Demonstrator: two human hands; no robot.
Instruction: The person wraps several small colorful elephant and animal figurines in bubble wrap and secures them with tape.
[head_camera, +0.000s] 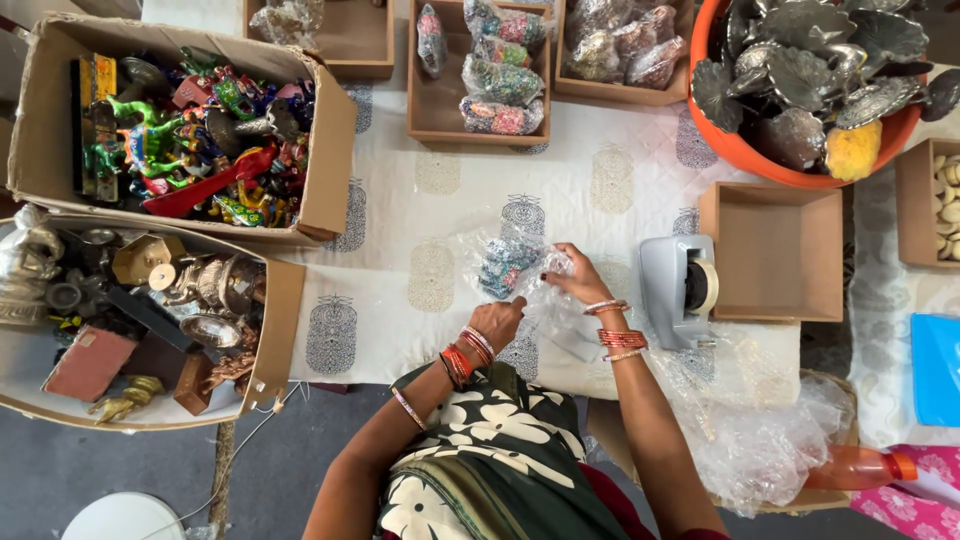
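A small colourful figurine (506, 266) lies inside a clear plastic wrap (480, 250) on the white printed tablecloth (420, 210). My right hand (575, 278) pinches the wrap's right edge beside the figurine. My left hand (497, 322), with red and white bangles at the wrist, grips the wrap's near edge just below the figurine. Both hands sit close together at the table's front middle.
A grey tape dispenser (680, 288) and an empty cardboard tray (778, 250) stand to the right. At the left are a box of painted figurines (190, 130) and a box of brass pieces (140, 310). Trays of wrapped items (480, 70), an orange bowl of metal dishes (760, 155) and loose plastic bags (760, 440) surround the work spot.
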